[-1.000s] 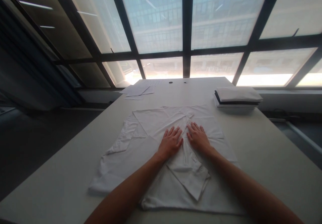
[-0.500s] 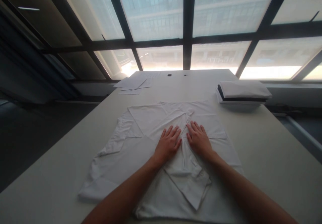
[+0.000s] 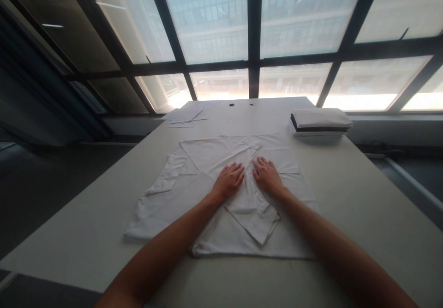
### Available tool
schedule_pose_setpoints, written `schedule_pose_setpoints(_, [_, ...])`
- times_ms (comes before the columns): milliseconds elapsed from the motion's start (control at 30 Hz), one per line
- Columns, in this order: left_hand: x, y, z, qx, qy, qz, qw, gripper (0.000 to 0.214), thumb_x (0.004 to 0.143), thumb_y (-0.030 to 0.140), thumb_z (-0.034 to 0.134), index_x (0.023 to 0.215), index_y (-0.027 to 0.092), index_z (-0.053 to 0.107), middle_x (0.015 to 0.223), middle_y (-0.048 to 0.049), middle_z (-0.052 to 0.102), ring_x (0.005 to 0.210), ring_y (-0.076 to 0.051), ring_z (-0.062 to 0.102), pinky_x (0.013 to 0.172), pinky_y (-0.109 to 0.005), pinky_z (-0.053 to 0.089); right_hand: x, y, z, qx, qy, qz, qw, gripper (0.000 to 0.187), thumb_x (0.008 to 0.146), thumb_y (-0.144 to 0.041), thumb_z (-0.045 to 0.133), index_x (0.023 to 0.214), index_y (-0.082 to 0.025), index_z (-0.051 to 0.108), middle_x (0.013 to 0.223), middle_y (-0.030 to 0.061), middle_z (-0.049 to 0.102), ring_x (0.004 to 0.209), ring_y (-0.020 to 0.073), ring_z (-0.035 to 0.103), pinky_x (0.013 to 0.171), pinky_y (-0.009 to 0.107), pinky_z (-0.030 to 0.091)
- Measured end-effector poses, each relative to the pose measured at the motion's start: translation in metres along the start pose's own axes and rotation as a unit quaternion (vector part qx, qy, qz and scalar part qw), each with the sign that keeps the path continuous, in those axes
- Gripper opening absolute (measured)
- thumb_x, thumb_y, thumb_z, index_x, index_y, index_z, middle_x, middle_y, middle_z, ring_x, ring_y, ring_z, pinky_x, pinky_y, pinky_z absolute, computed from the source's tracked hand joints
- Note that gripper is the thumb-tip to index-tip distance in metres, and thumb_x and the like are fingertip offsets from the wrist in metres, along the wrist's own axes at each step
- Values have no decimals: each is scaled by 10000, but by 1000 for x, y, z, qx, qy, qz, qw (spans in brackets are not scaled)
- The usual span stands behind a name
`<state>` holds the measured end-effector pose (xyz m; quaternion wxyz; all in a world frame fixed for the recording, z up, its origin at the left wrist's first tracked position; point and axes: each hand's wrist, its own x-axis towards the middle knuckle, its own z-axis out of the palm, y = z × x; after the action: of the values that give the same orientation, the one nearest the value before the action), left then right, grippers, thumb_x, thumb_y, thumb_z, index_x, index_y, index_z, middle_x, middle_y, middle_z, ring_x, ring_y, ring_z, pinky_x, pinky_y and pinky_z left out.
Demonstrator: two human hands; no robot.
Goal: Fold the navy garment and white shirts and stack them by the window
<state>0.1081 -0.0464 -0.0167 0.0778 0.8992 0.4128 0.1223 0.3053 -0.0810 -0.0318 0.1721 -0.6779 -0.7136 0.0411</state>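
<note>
A white shirt [image 3: 194, 197] lies spread on the pale table [image 3: 363, 206], its sleeves folded in over the middle. My left hand [image 3: 228, 181] rests flat on the cloth just left of the centre fold, fingers stretched out. My right hand [image 3: 266, 175] lies flat beside it on the right, fingers spread, nearly touching the left. Neither hand holds anything. A folded sleeve end [image 3: 258, 218] sticks out between my forearms.
A stack of folded cloths [image 3: 320, 122], white with a dark layer, sits at the table's far right. Loose paper sheets [image 3: 188, 116] lie at the far left. Two small dark holes [image 3: 241, 104] mark the far edge. Large windows stand behind the table.
Both hands have slid a little away from me up the shirt, staying flat. The camera view has shifted, so the shirt and the stack appear slightly farther off.
</note>
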Motion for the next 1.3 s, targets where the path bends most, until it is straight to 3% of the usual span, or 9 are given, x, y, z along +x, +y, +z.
schedule_pose_setpoints(400, [-24,19,2,-65,5,20,998,427,1010,257,475,1431,233,542,1542,-51,488,1458,-214,393,1233,-437,262,-28,2,-3,5,4,-11,1000,506,992,-260,422,1478,-151,508,1591,113,411,1489,256,325,1224,454,224])
schedule_pose_setpoints(900, [-22,14,3,-42,13,18,999,444,989,220,510,1432,231,542,1525,-66,508,1452,-212,404,1230,-437,275,-22,-3,-7,24,-2,-6,1000,520,976,-243,439,1480,-134,507,1589,122,412,1490,254,323,1232,447,206])
schedule_pose_setpoints(1300, [-34,18,1,-38,13,35,999,505,966,172,480,1467,223,507,1553,-64,470,1470,-210,377,1233,-459,285,-29,-8,-6,22,3,-6,1000,526,968,-226,442,1486,-160,503,1593,102,409,1489,244,327,1230,449,225])
